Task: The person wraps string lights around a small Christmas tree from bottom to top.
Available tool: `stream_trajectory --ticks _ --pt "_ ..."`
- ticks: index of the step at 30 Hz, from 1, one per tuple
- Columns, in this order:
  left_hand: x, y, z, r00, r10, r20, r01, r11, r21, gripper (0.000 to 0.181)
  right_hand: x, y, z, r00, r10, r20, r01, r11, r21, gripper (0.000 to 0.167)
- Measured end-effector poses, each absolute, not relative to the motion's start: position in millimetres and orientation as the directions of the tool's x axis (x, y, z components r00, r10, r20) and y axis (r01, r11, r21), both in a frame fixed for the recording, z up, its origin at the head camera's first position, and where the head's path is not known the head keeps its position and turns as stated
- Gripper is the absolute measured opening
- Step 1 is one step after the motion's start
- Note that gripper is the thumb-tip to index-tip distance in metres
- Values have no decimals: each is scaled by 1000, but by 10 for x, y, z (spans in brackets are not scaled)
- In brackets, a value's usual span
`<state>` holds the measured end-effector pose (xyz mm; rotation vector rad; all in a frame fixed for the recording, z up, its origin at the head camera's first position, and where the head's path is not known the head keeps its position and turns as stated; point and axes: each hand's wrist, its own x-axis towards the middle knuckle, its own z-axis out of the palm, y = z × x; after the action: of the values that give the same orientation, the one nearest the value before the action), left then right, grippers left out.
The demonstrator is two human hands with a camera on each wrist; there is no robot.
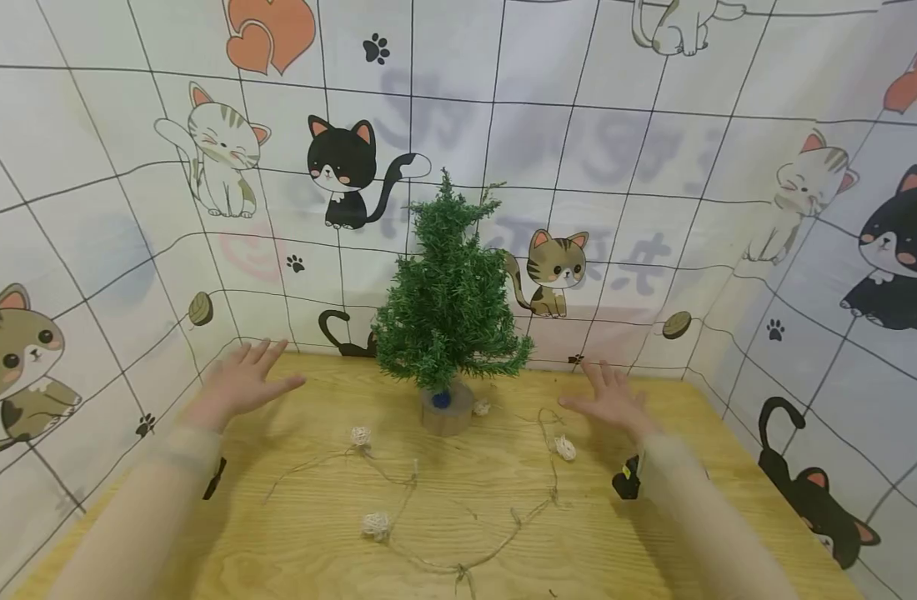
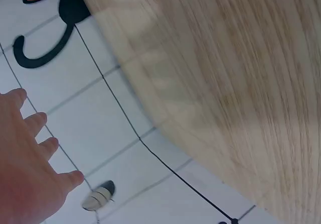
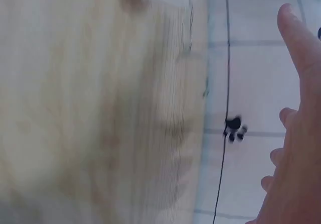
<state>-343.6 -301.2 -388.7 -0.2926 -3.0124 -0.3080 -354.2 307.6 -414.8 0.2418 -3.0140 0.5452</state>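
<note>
My left fingers [image 1: 269, 358] and right fingers [image 1: 593, 379] spread wide, holding nothing, since the small tree [image 1: 451, 292] between them seems to stand unaided on its wooden base [image 1: 447, 422], while the twine garland [image 1: 461, 571] lies loose on the surface [image 1: 301, 542], mostly nearer me than they are.

Head view: bright, diffuse illumination; soft shadows fall on the pale yellow, wood-grained tabletop [image 1: 293, 542]. Wrist views: dimmer, bluish cast; faint sheen on the tabletop in the left, heavy blur across it in the right, where the bare right hand [image 3: 306, 143] appears sharper.
</note>
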Motion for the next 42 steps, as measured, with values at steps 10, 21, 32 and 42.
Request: stream_trajectory --ticks 10,21,32,42 --pt "-2912 -2443 -3968 -897 399 190 426 895 132 91 -2984 2752 -4173 -918 -365 154 -396 823 -407 95" --pt "-2220 -1366 -3910 -653 754 68 728 601 329 88 -2574 2402 -4060 -745 -658 -110 -556 704 -442 81" --pt "-1952 -741 -4021 -400 916 -42 867 393 308 83 -2410 2009 -3975 -703 -675 -225 -505 696 -510 66" --pt "-1922 -702 -4091 -401 905 -141 848 425 316 79 -2170 1719 -4013 -655 -730 -194 -627 668 -401 51"
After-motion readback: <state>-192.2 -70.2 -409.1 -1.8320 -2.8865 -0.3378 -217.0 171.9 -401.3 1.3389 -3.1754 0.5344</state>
